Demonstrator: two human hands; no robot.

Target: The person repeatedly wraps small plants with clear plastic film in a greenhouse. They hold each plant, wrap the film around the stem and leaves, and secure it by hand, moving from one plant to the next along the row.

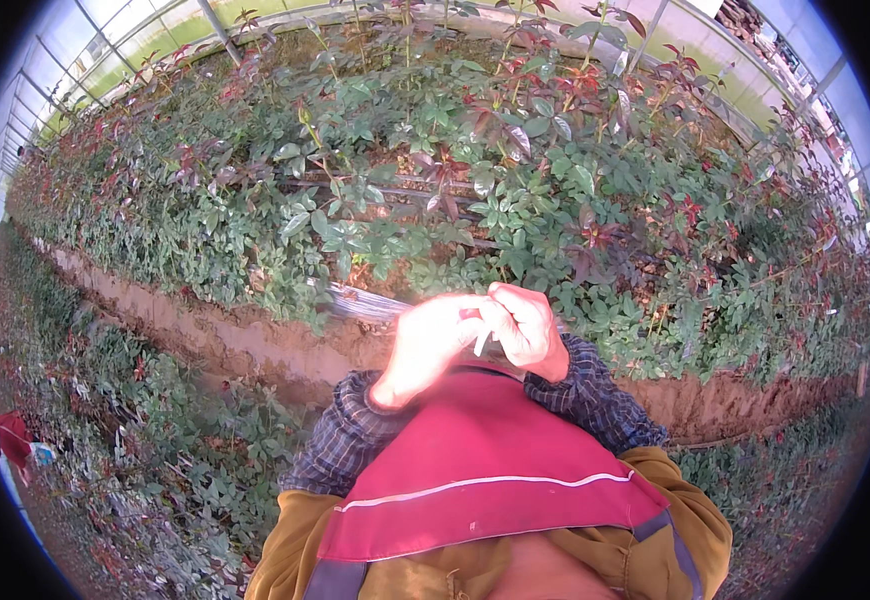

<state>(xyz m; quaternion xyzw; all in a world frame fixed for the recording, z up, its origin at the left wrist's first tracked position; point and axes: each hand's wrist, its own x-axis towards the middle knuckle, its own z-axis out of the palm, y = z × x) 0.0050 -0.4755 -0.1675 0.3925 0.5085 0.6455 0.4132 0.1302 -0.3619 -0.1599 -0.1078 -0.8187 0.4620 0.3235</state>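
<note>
My left hand (431, 338) and my right hand (523, 326) meet in front of my red apron (485, 450), fingers curled and pinched together. A short, thin white strip (481, 343) hangs down between the fingertips. Bright light washes out the left hand, so the exact grip of each finger is hard to see. Just beyond the left hand, a bundle of thin pale strips (365, 302) sticks out toward the left; whether that hand holds it, I cannot tell. Leafy rose bushes (545, 190) with green and reddish leaves stand right beyond both hands.
A brown soil path (205, 325) runs across in front of me, between the bushes and another planted row (185, 430) on the near left. Thin dark pipes (395, 200) cross the bed. Greenhouse posts (219, 30) stand at the back. Something red (13, 438) is at the far left.
</note>
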